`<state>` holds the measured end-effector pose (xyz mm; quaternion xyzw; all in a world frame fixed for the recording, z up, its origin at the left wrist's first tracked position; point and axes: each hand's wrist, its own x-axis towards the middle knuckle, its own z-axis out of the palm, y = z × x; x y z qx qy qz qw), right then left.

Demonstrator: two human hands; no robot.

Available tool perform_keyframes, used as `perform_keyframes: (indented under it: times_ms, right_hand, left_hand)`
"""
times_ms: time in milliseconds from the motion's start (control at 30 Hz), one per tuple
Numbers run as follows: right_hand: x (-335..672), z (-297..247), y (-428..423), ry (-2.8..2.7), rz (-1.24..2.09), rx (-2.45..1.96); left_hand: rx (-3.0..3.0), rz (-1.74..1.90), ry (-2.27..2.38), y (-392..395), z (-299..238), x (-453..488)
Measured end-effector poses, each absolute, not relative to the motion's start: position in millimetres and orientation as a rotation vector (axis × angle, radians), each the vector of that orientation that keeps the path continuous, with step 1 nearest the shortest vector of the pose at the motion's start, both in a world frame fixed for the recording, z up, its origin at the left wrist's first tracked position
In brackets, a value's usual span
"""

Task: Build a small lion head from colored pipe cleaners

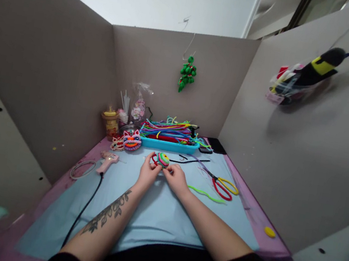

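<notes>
Over the middle of the blue mat, my left hand (149, 167) grips a small round pipe-cleaner craft piece (163, 160) by its left side. The piece shows coiled green, pink and yellow bands, with a red loop at its left. My right hand (176, 176) pinches at its lower right edge, fingers closed. What exactly sits between the right fingertips is too small to make out. Just behind the hands lies a black pipe cleaner (189, 161). A lime green pipe cleaner (206, 194) lies beside my right wrist.
A blue tray (168, 146) full of colourful pipe cleaners stands at the back. Scissors (223, 187) with red and yellow handles lie right. A pink glue gun (108, 162) with a black cord lies left, near finished pipe-cleaner faces (132, 141). Grey partitions (171, 71) enclose the table.
</notes>
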<state>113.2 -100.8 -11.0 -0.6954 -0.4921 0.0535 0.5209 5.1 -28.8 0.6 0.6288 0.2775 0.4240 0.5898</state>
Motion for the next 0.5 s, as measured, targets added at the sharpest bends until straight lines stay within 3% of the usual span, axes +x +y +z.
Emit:
perform_keyframes:
  times_ms: [500]
  right_hand:
    - [104.8, -4.0, -101.2, -1.03, 0.055, -1.564]
  left_hand:
    - [1.437, 0.916, 0.705, -31.0, -1.6, 8.2]
